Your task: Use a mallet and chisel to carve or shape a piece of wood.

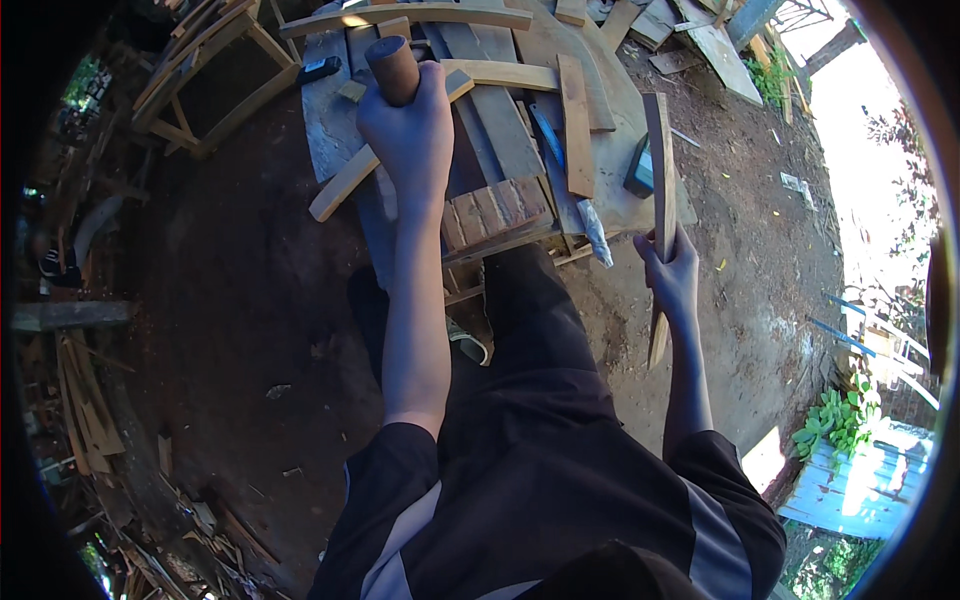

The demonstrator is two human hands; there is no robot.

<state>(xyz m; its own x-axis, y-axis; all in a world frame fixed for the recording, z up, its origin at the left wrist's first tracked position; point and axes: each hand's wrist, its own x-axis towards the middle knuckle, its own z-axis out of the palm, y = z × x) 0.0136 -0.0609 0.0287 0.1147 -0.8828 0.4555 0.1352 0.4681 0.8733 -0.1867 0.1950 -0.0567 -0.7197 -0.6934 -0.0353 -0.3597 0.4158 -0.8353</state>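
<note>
My left hand (408, 140) is raised over the workbench, its fingers wrapped round a thick round wooden piece (394, 72). The flat brown end of that piece sticks up above the fist; its lower part is hidden. Out to the right of the bench, my right hand (672, 268) grips a long, narrow, slightly curved wooden slat (661, 165) near its lower half. The slat stands roughly lengthwise, its far end beside a dark green-blue box-shaped thing (639, 168). Below my left hand lies a pale wooden strip (345, 184), partly covered by the hand.
The workbench (625, 100) carries several boards, a curved slat (430, 14), a short flat board (576, 125), a blue strip-shaped tool (548, 135) and a small black object (318, 69). A wooden frame (205, 85) stands at the far left. Scrap wood (88, 400) lies lower left.
</note>
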